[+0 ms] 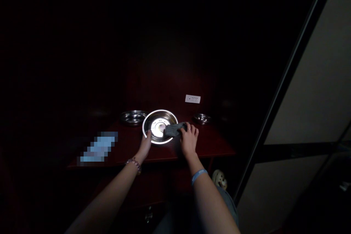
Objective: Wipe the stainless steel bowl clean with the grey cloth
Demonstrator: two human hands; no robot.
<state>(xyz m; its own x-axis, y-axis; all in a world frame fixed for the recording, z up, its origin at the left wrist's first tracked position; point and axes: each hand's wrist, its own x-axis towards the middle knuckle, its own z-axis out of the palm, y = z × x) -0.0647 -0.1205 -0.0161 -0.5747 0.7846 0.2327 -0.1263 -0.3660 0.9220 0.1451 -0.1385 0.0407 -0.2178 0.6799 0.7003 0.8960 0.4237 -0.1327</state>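
Note:
My left hand (145, 145) grips the lower left rim of a shiny round metal basin (150, 120), thumb over the edge and the other fingers hidden beneath. The basin is tilted toward me above the dark red desk. In my right hand (189, 139) is a grey cloth (175, 129), which reaches over the basin's right rim toward its inside. Behind and to the left of the basin sits another metal basin (134, 117). A smaller metal bowl (203, 118) stands on the right, beyond my right hand.
The dark red desk (211, 140) has its front edge just below my hands. A blurred light-blue patch (98, 147) lies at its left. A white socket panel (192, 99) is on the back wall. Light panels (309, 80) rise at the right; a pale shoe (219, 179) shows below.

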